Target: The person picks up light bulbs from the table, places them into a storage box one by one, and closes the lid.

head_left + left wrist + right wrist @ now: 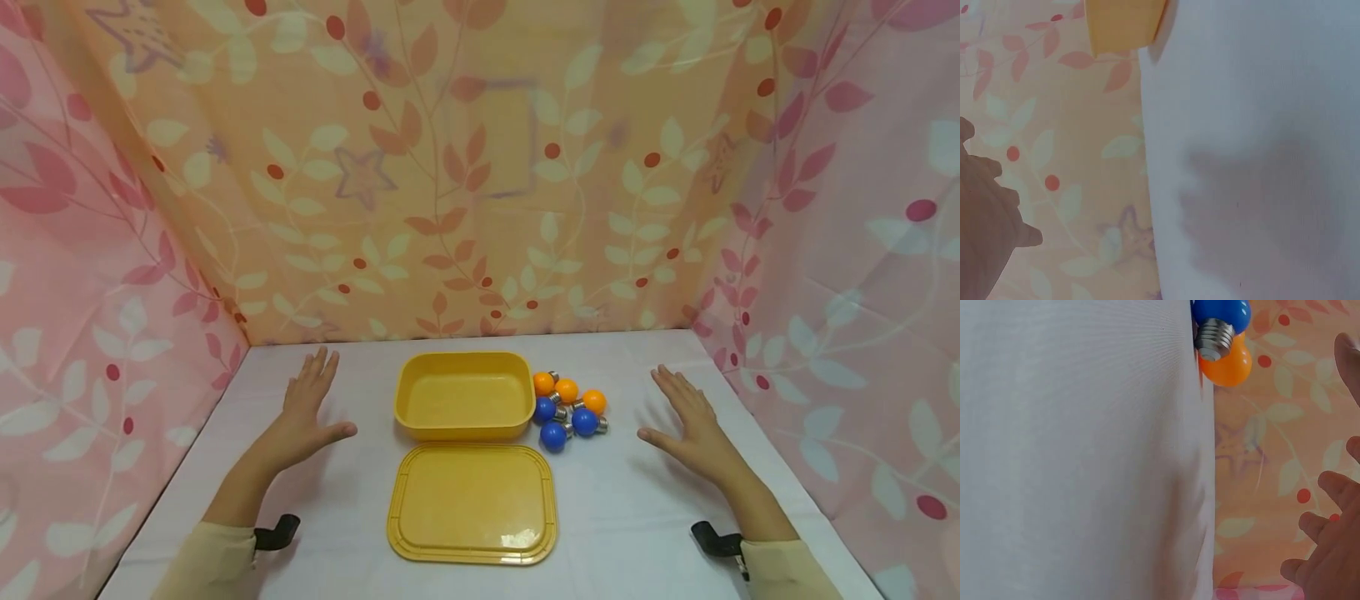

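A yellow plastic box (465,433) stands without its lid at the middle of the table, and nothing lies in it. Its flat yellow lid (472,504) lies just in front. Against the box's right side sit several light bulbs, three orange bulbs (594,402) behind and three blue bulbs (553,437) nearer, all with silver screw bases. My left hand (303,425) hovers to the left of the box, fingers spread and holding nothing. To the right of the bulbs, my right hand (693,433) is also spread and holds nothing. In the right wrist view a blue bulb (1222,315) overlaps an orange one.
A white cloth (330,533) covers the table. Leaf-patterned curtains (480,167) close off the back and both sides. Each wrist wears a black camera mount (277,532) near the sleeve cuff.
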`<control>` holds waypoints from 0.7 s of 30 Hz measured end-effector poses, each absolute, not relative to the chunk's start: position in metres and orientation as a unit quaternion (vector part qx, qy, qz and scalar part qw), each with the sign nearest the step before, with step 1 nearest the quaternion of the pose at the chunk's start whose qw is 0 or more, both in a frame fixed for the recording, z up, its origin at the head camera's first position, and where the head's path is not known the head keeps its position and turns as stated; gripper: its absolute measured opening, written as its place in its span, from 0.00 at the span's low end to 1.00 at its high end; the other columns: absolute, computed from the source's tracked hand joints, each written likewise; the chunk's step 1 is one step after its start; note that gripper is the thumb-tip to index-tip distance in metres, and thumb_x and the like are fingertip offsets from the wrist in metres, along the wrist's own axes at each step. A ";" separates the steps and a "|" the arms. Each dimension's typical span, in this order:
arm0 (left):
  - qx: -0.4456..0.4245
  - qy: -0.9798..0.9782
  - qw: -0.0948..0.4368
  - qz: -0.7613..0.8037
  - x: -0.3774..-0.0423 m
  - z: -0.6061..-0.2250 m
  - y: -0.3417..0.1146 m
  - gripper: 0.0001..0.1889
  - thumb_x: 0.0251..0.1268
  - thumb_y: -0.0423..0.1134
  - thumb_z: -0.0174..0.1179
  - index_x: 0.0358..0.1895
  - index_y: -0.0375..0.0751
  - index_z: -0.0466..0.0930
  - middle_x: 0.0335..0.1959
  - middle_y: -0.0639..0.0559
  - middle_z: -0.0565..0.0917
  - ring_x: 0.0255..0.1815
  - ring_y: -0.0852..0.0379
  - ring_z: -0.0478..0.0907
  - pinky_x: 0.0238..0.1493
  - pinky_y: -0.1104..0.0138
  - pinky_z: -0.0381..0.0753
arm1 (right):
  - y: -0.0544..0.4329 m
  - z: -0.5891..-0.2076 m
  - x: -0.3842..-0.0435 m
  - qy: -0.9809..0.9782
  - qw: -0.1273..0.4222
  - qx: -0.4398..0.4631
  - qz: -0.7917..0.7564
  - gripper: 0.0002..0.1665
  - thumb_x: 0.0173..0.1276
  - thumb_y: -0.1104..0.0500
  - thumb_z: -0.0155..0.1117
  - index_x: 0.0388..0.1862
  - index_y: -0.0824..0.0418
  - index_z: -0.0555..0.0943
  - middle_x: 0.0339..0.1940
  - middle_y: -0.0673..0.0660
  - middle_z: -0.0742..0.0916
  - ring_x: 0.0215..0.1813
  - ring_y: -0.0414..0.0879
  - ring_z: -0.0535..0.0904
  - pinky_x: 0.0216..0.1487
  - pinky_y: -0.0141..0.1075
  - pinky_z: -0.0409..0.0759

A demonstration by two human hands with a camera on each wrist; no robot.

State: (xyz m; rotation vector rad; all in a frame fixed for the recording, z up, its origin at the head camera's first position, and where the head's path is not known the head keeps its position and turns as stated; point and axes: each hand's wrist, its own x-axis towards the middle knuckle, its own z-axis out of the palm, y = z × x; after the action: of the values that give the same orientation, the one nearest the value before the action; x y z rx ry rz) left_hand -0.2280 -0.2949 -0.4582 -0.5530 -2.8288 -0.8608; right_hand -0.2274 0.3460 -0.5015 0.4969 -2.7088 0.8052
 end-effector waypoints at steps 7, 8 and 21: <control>-0.183 -0.917 0.048 -0.351 -0.236 -0.464 -0.285 0.66 0.54 0.58 0.75 0.85 0.56 0.32 0.86 0.48 0.31 0.85 0.36 0.25 0.78 0.32 0.29 | 0.340 -0.501 -0.229 -0.933 0.101 0.145 0.314 0.61 0.62 0.49 0.78 0.85 0.40 0.51 0.85 0.60 0.60 0.82 0.69 0.51 0.72 0.78 0.51; -0.180 -0.914 0.045 -0.360 -0.237 -0.465 -0.284 0.66 0.53 0.58 0.76 0.85 0.57 0.32 0.86 0.49 0.31 0.85 0.37 0.26 0.78 0.30 0.32 | 0.339 -0.501 -0.230 -0.932 0.096 0.143 0.320 0.61 0.61 0.49 0.79 0.85 0.40 0.52 0.84 0.59 0.60 0.82 0.69 0.51 0.71 0.78 0.53; -0.184 -0.885 0.021 -0.427 -0.247 -0.474 -0.260 0.65 0.52 0.56 0.78 0.83 0.71 0.33 0.86 0.55 0.33 0.86 0.41 0.32 0.75 0.27 0.43 | 0.328 -0.507 -0.235 -0.915 0.071 0.137 0.372 0.53 0.63 0.51 0.78 0.82 0.41 0.61 0.81 0.63 0.66 0.79 0.69 0.58 0.69 0.78 0.59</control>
State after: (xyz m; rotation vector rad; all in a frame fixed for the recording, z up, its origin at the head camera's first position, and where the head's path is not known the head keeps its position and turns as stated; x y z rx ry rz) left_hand -0.2469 -0.2605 -0.4742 -0.5699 -2.7445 -1.3224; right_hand -0.2347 0.3283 -0.5071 0.4108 -2.7519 1.1189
